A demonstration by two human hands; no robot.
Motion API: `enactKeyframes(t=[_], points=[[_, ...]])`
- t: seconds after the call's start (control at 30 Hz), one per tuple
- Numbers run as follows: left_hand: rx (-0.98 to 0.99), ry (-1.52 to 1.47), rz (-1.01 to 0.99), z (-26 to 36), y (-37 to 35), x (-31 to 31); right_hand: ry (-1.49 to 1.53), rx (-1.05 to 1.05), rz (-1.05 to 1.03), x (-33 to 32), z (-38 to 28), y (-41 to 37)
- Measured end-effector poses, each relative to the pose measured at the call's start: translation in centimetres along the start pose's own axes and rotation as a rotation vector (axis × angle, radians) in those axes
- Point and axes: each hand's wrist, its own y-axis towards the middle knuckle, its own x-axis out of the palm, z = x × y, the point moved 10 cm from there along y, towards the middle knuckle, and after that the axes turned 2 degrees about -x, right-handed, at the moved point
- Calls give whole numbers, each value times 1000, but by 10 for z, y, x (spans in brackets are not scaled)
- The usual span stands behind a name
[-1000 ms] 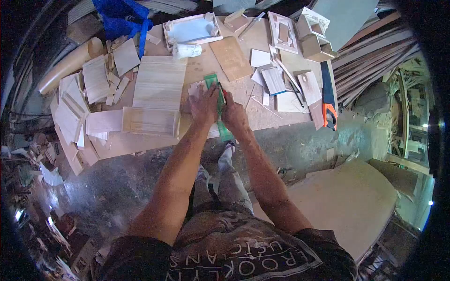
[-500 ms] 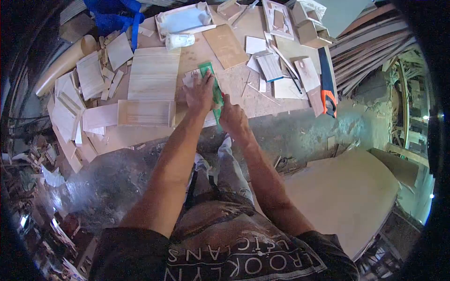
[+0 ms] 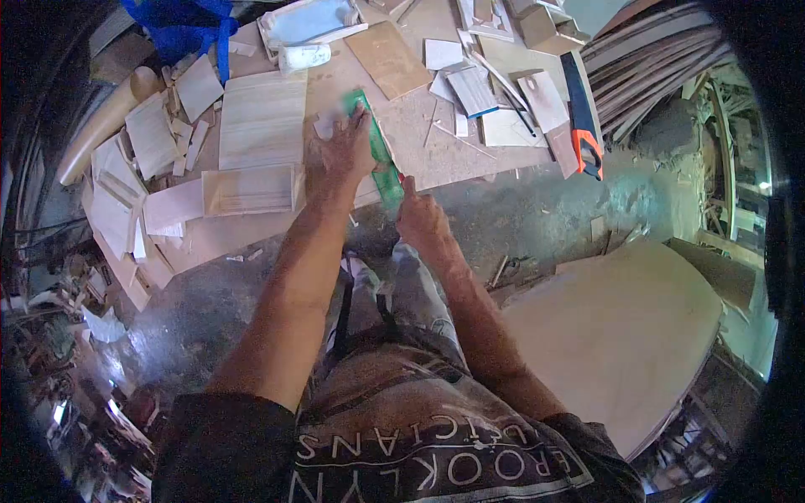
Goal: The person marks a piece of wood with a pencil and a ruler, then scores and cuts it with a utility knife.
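My left hand (image 3: 348, 149) lies on a long green ruler (image 3: 381, 155), its fingers stretched out and pressing it onto the worktable (image 3: 461, 172). The ruler runs toward me and its near end sticks out past the table's front edge. A pale scrap (image 3: 324, 126) shows beside my left fingers. My right hand (image 3: 422, 218) is closed at the ruler's right edge, low down by the table edge, with the index finger pointing forward. It grips a slim red tool (image 3: 402, 178); most of it is hidden by the fingers, so I cannot make out its kind.
A wooden box frame (image 3: 251, 191) and a pale panel (image 3: 262, 117) lie left. A white roll (image 3: 304, 57) and brown board (image 3: 388, 60) are beyond. Wood pieces and a handsaw (image 3: 580, 117) lie right. A large sheet (image 3: 620, 335) stands below right.
My right hand has slid slightly toward me along the ruler's edge, past the table edge. The left hand still presses the ruler. The whole view has shifted a little.
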Motion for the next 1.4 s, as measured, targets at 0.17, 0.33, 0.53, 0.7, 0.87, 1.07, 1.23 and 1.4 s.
enactKeyframes(t=[0.17, 0.33, 0.53, 0.7, 0.87, 1.07, 1.23, 1.4], points=[[-3, 39, -53, 5, -9, -16, -1, 27, -19, 9, 11, -12], [-8, 2, -75, 3, -13, -8, 0, -31, 16, 18, 19, -30], [-9, -15, -47, 0, -5, -14, -48, -42, -64, 7, 13, -32], [-38, -18, -60, -1, -8, -5, 51, -55, 21, -22, 7, -20], [-11, -11, -19, -2, -1, -1, 214, -188, 148, -16, -5, 35], [-17, 2, 17, -3, 1, 1, 229, -185, 121, -3, -9, 61], [-39, -54, -18, -3, 1, 0, 192, -160, 100, 3, -8, 67], [7, -53, 80, -12, 17, 27, 171, -92, 58, -5, -24, 68]])
